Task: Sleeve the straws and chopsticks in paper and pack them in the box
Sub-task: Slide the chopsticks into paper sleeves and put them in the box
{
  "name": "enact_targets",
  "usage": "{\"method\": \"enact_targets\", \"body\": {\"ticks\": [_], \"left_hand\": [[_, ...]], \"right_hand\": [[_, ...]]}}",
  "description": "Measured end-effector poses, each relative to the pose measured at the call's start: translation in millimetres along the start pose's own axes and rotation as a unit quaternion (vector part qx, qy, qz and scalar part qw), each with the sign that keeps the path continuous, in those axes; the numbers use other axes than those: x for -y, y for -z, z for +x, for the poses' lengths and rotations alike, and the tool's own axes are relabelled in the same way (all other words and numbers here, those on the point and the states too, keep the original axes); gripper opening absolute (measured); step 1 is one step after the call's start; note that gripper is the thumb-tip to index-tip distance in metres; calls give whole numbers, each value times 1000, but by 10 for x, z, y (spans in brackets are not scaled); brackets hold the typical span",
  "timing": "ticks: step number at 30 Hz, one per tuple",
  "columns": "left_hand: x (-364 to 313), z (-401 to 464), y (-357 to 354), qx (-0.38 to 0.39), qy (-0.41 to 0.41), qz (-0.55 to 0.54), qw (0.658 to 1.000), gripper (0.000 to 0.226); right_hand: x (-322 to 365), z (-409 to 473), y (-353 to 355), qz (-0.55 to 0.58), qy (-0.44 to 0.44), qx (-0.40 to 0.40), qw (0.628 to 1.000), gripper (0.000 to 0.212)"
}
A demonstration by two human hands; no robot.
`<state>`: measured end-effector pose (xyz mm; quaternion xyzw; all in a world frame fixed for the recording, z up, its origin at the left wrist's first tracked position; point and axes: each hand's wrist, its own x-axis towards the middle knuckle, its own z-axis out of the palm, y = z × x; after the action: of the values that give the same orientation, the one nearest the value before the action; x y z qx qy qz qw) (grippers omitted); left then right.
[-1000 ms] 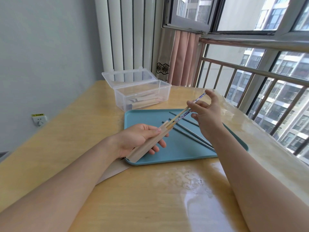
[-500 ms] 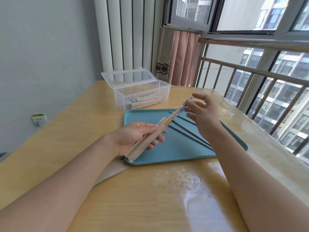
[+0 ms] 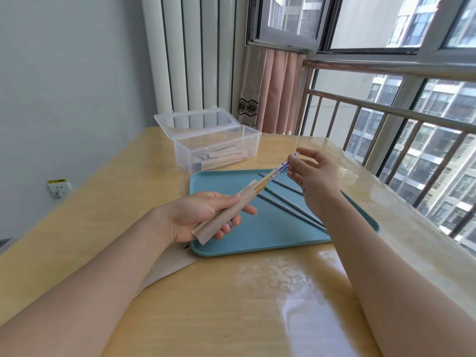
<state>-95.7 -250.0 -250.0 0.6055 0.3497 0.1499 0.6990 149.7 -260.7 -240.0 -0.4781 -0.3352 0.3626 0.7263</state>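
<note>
Sliding the chopsticks (image 3: 273,176) deeper wants a straight push: left hand (image 3: 203,215) grips the paper sleeve (image 3: 221,217) above the tray's (image 3: 257,243) near-left corner, right hand (image 3: 313,176) pinches their patterned tops, metal straws (image 3: 288,204) lying below, open box (image 3: 219,148) beyond the tray's far edge.

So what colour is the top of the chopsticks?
Blue and white pattern on the chopsticks, with plain wood lower down; the head view shows it.

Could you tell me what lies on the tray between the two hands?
In the head view, the metal straws lie on the blue tray, between the left hand gripping the paper sleeve and the right hand.
</note>
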Motion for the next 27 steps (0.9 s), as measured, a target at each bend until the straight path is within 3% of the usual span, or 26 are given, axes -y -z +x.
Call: {"method": "enact_targets", "body": {"ticks": [6,18,27], "left_hand": [[27,61,15,-6,-6,-17,1000,43],[33,72,7,-11,-10,-17,1000,43],[47,88,30,-6,-10,-25,1000,43]], "right_hand": [[-24,8,-2,-44,-35,5,998,29],[-57,-6,-14,-69,-26,19,997,6],[-86,-15,-44,-78,-16,25,997,3]]}}
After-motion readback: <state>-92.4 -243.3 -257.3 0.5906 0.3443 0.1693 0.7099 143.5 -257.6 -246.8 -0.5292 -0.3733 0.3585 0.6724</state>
